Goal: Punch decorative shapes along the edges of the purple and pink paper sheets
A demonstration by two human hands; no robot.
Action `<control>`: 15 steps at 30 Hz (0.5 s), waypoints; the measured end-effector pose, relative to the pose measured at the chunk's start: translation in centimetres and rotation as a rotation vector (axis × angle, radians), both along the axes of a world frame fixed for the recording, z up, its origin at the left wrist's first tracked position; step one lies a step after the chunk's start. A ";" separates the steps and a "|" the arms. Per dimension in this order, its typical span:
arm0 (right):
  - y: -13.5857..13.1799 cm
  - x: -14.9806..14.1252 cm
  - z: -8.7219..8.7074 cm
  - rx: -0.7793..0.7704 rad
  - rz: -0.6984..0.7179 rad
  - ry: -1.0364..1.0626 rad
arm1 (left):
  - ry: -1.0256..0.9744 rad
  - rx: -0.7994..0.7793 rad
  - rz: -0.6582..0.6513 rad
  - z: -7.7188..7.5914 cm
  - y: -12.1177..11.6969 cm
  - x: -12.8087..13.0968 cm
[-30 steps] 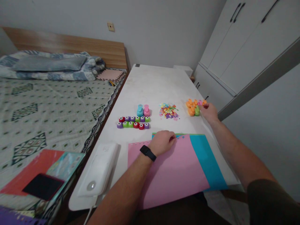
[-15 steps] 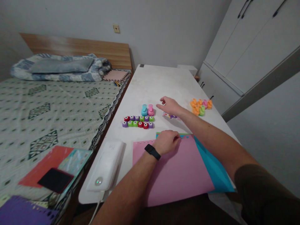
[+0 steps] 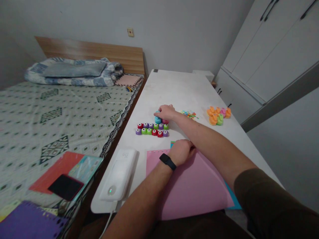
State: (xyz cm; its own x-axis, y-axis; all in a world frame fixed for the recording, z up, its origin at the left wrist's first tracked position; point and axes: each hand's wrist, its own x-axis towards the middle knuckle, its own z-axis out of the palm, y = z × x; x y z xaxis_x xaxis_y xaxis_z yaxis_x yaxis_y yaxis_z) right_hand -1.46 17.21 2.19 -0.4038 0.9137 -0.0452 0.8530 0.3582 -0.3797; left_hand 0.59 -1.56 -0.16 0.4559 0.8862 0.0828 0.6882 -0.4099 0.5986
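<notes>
Your right hand is cupped over the blue craft punch, grip unclear, just past the row of small punches. It looks light and stiff, best held by its body. Your left hand rests ungripping on the pink paper sheet.

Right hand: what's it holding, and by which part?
The right hand is over the top of the blue craft punch, covering its upper part; a firm grip cannot be told.

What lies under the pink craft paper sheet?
Past the edges of the pink sheet, a teal paper sheet shows at the far side and right corner; the rest underneath is covered.
</notes>
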 end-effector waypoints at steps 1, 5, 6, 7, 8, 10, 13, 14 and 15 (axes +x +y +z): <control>-0.1 0.0 0.0 -0.010 0.001 0.032 | 0.003 -0.001 0.003 0.1 0.0 0.0; -0.4 0.7 0.5 -0.001 0.025 0.258 | 0.031 0.011 -0.002 0.1 0.0 0.0; -0.4 1.1 0.8 0.000 0.036 0.355 | 0.042 0.018 -0.006 0.1 0.0 0.0; -0.5 1.7 1.1 -0.009 0.052 0.468 | 0.051 0.029 -0.011 0.0 0.1 0.0; -0.6 2.4 1.5 -0.027 0.073 0.591 | 0.058 0.042 -0.016 -0.1 0.1 0.0; -1.2 4.3 2.4 -0.074 0.131 0.822 | 0.059 0.070 -0.026 -0.4 0.2 0.0; -2.8 8.4 3.9 -0.102 0.191 1.003 | 0.030 0.087 -0.040 -0.8 0.4 0.0; -3.5 10.1 4.3 -0.120 0.187 1.017 | 0.020 0.087 -0.042 -0.9 0.5 -0.1; -4.3 11.9 4.6 -0.135 0.174 1.016 | 0.010 0.088 -0.044 -1.0 0.6 -0.1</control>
State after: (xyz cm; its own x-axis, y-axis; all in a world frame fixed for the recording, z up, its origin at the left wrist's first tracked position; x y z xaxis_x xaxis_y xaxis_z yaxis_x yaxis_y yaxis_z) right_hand 10.41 12.92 6.76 -0.4342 0.8520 0.2926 0.0494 0.3469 -0.9366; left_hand 0.51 -0.99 -1.18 0.4958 0.8546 0.1542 0.6741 -0.4907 0.5521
